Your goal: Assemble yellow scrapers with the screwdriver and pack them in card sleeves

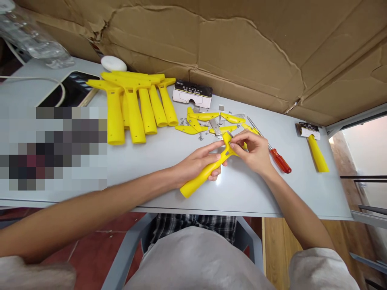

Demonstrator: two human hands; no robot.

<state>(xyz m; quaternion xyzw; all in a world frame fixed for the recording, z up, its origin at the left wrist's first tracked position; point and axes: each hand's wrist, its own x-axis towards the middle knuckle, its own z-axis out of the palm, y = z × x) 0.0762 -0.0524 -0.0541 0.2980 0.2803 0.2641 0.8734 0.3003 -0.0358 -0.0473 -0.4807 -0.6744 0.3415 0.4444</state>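
My left hand (202, 159) is wrapped round a yellow plastic scraper handle (199, 179), tilted with its hollow end toward me. At its head, my right hand (252, 150) pinches a small metal blade (230, 134) between thumb and fingers, against the yellow head. The fingers hide much of the blade and part of the head. Just beyond my hands lie several yellow cover plates (205, 116), loose metal blades (215, 126) and scattered small screws (200, 137). A screwdriver (280, 161) with a red handle rests right of my right hand.
Several yellow scraper handles (131, 112) stand grouped at the left. A black-and-white cardboard package (192, 95) lies behind the parts. At the far right is a scraper (319, 156) with a sleeved head. Cardboard (242, 52) walls the table's back; a tablet (66, 86) and plastic bottle (36, 36) sit left.
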